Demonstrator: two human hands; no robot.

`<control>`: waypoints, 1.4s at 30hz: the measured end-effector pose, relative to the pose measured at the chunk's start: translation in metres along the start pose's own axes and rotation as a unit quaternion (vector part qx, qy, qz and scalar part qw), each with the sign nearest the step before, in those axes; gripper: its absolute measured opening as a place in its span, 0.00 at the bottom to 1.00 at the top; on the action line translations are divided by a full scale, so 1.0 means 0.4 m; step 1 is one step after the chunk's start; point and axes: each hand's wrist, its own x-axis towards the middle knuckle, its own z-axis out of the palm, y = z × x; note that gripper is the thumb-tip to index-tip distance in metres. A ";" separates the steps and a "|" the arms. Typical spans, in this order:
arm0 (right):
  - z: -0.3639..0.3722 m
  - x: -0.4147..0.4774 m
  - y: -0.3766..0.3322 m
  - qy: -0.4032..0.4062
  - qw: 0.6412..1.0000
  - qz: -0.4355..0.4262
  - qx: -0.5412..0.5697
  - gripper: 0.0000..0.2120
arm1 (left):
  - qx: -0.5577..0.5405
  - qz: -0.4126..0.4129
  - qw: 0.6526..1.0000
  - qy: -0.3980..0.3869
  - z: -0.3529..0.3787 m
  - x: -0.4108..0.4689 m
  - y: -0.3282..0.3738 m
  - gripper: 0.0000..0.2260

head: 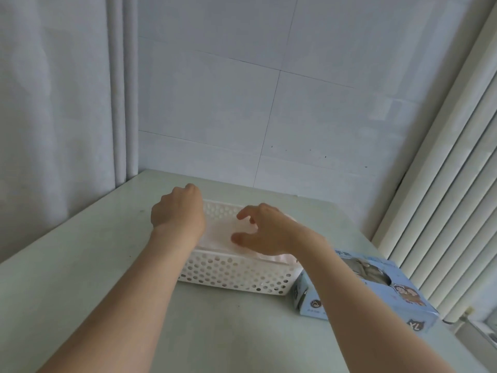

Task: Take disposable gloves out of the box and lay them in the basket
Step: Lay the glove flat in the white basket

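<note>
A white perforated plastic basket (231,275) stands on the pale table, with thin translucent gloves (223,232) lying inside and spilling a little over its near rim. My left hand (178,211) hovers over the basket's far left corner with its fingers bent down out of sight. My right hand (265,228) is spread above the gloves, fingers relaxed and apart, holding nothing I can see. To the right of the basket lies the light blue glove box (382,289), with more gloves showing through its top opening.
The pale green table (80,278) stretches left and toward me. A white tiled wall (269,103) rises behind it, a curtain (53,103) hangs at the left and vertical blinds (443,211) at the right.
</note>
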 end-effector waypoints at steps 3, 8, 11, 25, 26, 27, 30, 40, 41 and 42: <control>-0.008 -0.017 0.019 -0.080 0.996 0.026 0.009 0.33 | 0.022 0.051 0.998 0.017 -0.012 -0.008 0.017 0.09; -0.026 -0.034 0.040 -0.065 0.994 0.010 0.086 0.31 | -0.094 0.148 0.976 -0.133 -0.020 -0.011 0.038 0.10; -0.048 -0.047 0.050 -0.030 0.998 -0.010 0.058 0.28 | -0.095 0.148 0.953 -0.246 -0.028 -0.025 0.057 0.19; 0.007 -0.019 0.038 -0.090 0.994 0.047 -0.032 0.23 | -0.063 0.116 0.948 -0.291 0.018 -0.021 0.066 0.32; -0.003 -0.025 0.041 -0.082 0.995 0.046 -0.024 0.24 | -0.050 0.123 0.952 -0.277 0.017 -0.022 0.069 0.30; -0.016 -0.035 0.046 -0.071 0.996 0.045 -0.009 0.25 | -0.035 0.133 0.957 -0.257 0.013 -0.024 0.074 0.28; -0.059 -0.085 0.069 0.012 0.997 0.029 0.070 0.24 | -0.047 0.187 0.966 -0.172 -0.004 -0.031 0.107 0.14; -0.027 -0.237 0.222 0.308 0.930 0.150 0.132 0.12 | -0.119 0.387 0.913 0.055 0.048 -0.191 0.284 0.13; -0.022 -0.260 0.247 0.310 0.927 0.170 0.127 0.10 | -0.095 0.407 0.907 0.054 0.063 -0.207 0.297 0.14; -0.017 -0.279 0.270 0.307 0.925 0.188 0.120 0.09 | -0.073 0.422 0.902 0.053 0.078 -0.223 0.308 0.15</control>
